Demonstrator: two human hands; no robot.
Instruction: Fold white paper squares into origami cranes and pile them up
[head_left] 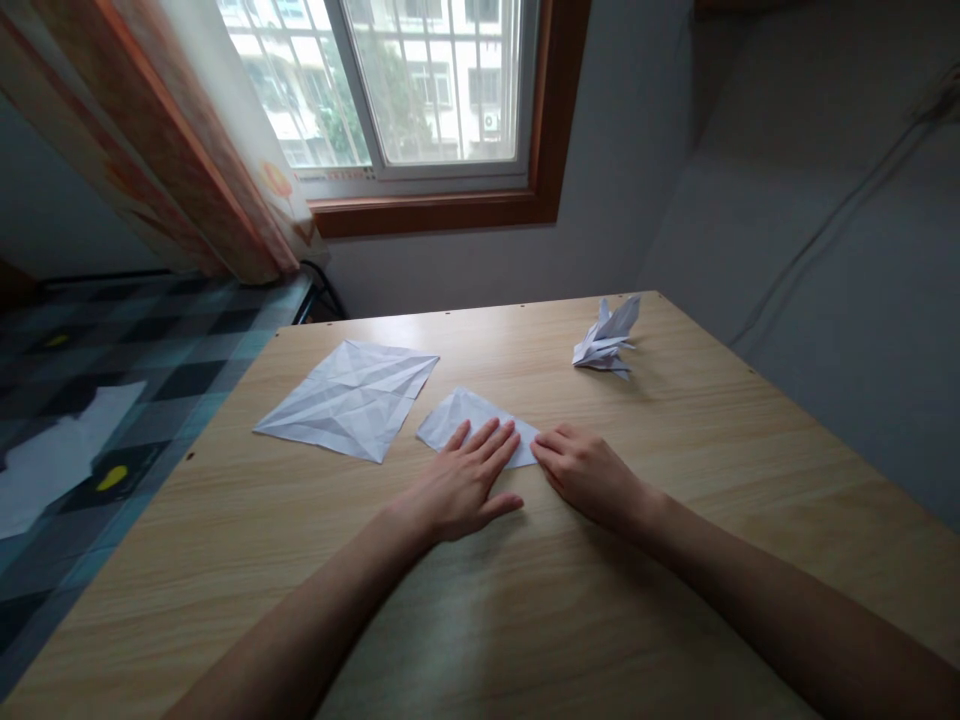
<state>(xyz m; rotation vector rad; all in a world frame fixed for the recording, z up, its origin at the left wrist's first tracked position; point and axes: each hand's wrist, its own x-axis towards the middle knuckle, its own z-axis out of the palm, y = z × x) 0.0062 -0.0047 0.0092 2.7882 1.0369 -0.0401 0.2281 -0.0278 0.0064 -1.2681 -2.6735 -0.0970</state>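
Note:
A small folded white paper [459,415] lies in the middle of the wooden table [675,470]. My left hand [461,480] lies flat on its near part, fingers stretched out and together, pressing it down. My right hand [585,470] rests at the paper's right corner, fingers curled with the fingertips on the paper's edge. A larger creased white sheet [349,398] lies unfolded to the left of the small paper. A finished folded paper figure [607,340] stands at the far right of the table.
Left of the table is a bed with a checked cover [112,400] and a white paper [52,460] on it. A curtain [187,150] hangs beside the window [420,90]. A grey wall [825,250] runs along the table's right.

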